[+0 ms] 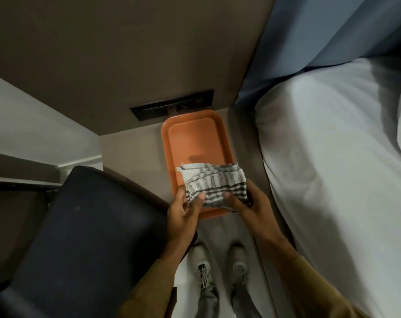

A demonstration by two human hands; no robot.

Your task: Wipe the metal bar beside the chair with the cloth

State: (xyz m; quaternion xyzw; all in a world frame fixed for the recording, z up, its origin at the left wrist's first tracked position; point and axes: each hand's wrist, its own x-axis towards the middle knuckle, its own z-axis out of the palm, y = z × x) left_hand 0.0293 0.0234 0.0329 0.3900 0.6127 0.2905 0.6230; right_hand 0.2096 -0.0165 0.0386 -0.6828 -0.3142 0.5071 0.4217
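I hold a white cloth with grey stripes (214, 183) in both hands, above the near end of an orange tray (195, 138). My left hand (185, 212) grips its left edge with thumb on top. My right hand (247, 203) grips its right side. A dark padded chair (84, 237) fills the lower left, its back close to my left wrist. A dark metal bar (18, 185) runs level at the left edge beside the chair, partly hidden behind it.
A bed with white sheets (332, 168) lies along the right. A black socket panel (172, 107) is set in the brown wall behind the tray. A white counter (34, 129) stands at the left. My shoes (220, 265) stand on the narrow floor strip.
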